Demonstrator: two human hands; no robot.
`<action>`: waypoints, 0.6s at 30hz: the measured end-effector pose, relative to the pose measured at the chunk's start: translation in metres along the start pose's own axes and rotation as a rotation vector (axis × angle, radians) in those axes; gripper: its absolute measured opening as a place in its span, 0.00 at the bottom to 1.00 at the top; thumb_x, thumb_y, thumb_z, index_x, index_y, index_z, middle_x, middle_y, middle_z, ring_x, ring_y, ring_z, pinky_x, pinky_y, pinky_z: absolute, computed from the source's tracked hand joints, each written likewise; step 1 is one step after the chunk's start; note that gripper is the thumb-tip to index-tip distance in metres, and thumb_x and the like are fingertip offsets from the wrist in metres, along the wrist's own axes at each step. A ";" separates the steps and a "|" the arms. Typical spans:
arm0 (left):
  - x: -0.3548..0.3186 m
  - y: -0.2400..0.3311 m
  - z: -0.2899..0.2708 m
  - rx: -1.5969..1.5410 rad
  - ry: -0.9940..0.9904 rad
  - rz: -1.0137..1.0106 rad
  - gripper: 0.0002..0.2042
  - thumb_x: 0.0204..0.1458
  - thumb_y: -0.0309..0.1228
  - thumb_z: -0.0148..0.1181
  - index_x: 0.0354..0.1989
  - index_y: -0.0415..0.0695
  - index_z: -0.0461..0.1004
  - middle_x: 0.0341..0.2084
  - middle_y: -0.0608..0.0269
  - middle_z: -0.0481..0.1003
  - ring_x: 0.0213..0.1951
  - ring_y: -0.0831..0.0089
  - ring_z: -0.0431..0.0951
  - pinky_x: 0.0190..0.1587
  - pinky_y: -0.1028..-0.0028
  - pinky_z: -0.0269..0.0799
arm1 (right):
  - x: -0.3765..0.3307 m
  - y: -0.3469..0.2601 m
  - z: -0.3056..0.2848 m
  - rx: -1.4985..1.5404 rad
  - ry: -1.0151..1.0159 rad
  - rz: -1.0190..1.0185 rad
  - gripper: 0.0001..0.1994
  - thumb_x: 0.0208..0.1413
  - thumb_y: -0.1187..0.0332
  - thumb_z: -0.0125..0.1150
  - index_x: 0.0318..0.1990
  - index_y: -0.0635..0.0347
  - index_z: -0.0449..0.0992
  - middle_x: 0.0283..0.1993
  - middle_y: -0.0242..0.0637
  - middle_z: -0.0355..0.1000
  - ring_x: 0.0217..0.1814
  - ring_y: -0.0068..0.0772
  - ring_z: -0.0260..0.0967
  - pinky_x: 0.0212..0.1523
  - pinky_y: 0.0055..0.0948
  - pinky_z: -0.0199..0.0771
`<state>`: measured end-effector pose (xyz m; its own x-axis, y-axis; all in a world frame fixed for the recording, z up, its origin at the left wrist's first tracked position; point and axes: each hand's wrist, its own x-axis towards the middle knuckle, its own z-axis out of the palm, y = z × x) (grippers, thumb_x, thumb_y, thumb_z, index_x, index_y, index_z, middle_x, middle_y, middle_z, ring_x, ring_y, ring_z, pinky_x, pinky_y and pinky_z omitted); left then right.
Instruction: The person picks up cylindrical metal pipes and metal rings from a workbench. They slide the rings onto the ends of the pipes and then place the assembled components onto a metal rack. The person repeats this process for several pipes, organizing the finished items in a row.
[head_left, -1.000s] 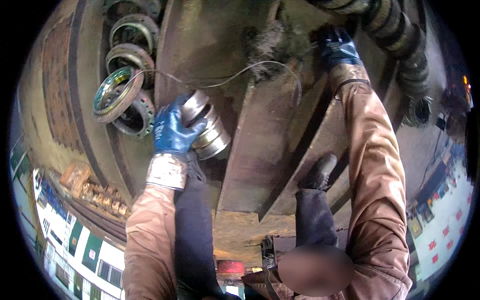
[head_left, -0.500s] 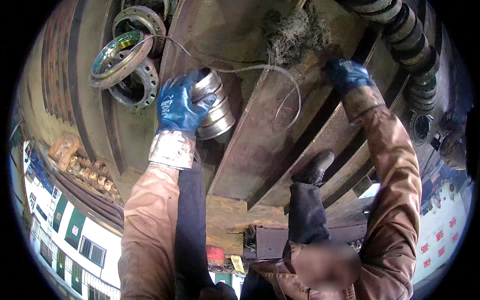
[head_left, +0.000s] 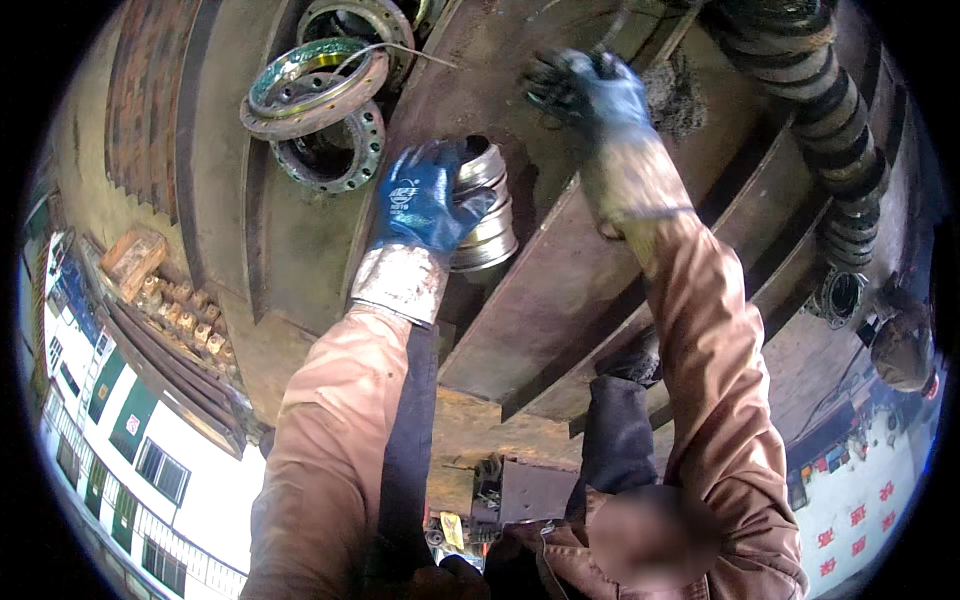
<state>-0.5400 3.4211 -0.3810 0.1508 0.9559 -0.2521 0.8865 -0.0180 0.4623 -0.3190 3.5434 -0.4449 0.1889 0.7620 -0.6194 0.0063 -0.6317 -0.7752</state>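
My left hand (head_left: pixel 425 200), in a blue coated glove, is closed around the side of a shiny grooved metal sleeve (head_left: pixel 487 230). The sleeve stands slightly tilted on the steel surface, its dark open end away from me. My right hand (head_left: pixel 590 95), also gloved in blue with darkened fingertips, reaches out beyond the sleeve to its right. Its fingers are blurred, and I cannot tell whether they grip anything. A thin wire (head_left: pixel 415 52) runs from the flanges toward the right hand. Partly behind my right hand lies a clump of grey metal shavings (head_left: pixel 678 98).
Bolt-holed flange rings (head_left: pixel 325 145) lie piled at the far left. Steel ribs (head_left: pixel 560 290) cross the slanted surface. A row of dark rings (head_left: pixel 815 95) runs along the right. A wooden box (head_left: pixel 133 257) sits at the left near small metal parts (head_left: pixel 185 315).
My right hand has swung left and farther out, across the shavings. The left hand keeps its hold on the sleeve. The whole view has shifted, moving the flanges rightward in it.
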 end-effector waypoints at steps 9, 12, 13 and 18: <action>-0.006 -0.018 0.012 -0.295 0.098 -0.164 0.34 0.40 0.35 0.78 0.57 0.37 0.72 0.52 0.46 0.77 0.54 0.54 0.78 0.58 0.62 0.73 | -0.006 0.027 0.102 -0.890 -0.488 -0.106 0.19 0.58 0.54 0.64 0.48 0.61 0.81 0.43 0.49 0.81 0.46 0.45 0.78 0.50 0.39 0.77; -0.002 -0.020 0.011 -0.381 0.091 -0.231 0.34 0.41 0.35 0.78 0.59 0.38 0.72 0.53 0.48 0.77 0.55 0.57 0.78 0.58 0.64 0.73 | -0.034 -0.003 0.093 -1.205 -0.685 -0.023 0.23 0.57 0.48 0.62 0.50 0.56 0.82 0.47 0.51 0.80 0.52 0.54 0.77 0.54 0.43 0.75; 0.004 -0.024 0.012 -0.465 0.064 -0.230 0.34 0.42 0.35 0.78 0.59 0.38 0.71 0.53 0.50 0.78 0.54 0.60 0.79 0.57 0.65 0.74 | -0.037 -0.006 0.093 -1.288 -0.763 0.046 0.24 0.57 0.46 0.61 0.50 0.54 0.82 0.49 0.51 0.79 0.54 0.56 0.76 0.56 0.44 0.74; 0.022 -0.026 0.004 -0.544 -0.238 -0.333 0.33 0.42 0.33 0.78 0.59 0.40 0.72 0.50 0.55 0.79 0.51 0.67 0.79 0.56 0.67 0.75 | -0.047 -0.006 0.072 -1.271 -0.926 -0.024 0.23 0.60 0.47 0.58 0.54 0.50 0.82 0.56 0.46 0.77 0.60 0.50 0.74 0.62 0.43 0.72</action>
<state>-0.5577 3.4414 -0.4017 0.0553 0.7930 -0.6067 0.5658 0.4758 0.6735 -0.3989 3.5221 -0.4201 -0.4646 0.2912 -0.8363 0.8797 0.0431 -0.4737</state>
